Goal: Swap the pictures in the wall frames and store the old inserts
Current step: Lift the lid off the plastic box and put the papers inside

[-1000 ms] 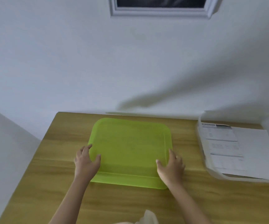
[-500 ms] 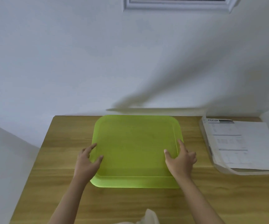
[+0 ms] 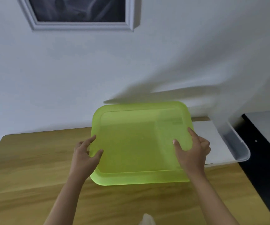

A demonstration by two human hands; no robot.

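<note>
Wall (image 3: 66, 75): plain white, filling the upper half of your view, behind the tabletop.
Tabletop (image 3: 25, 168): light wood grain, running across the lower half; its far edge meets the wall.
Green lid (image 3: 140, 143): translucent lime plastic with rounded corners, at the centre of your view. You hold it tilted, far edge raised toward 12 o'clock, near edge low over the tabletop. Its right side overlaps the clear bin.
Wall frame (image 3: 80, 25): pale grey moulding at 11 o'clock, high on the wall, with a dark picture inside; the top is cut off by the view edge.
Clear bin (image 3: 238, 143): translucent plastic at 3 o'clock, standing on the tabletop just beside the lid, with white sheets (image 3: 212, 140) lying flat inside.
Dark surface (image 3: 264, 168): black, beyond the tabletop's right edge, at 4 o'clock.
Right hand (image 3: 194, 153): closed on the lid's right edge, thumb on top, index finger stretched along the rim.
Left hand (image 3: 85, 155): gripping the lid's left edge, thumb on the upper face, fingers curled round the rim.
</note>
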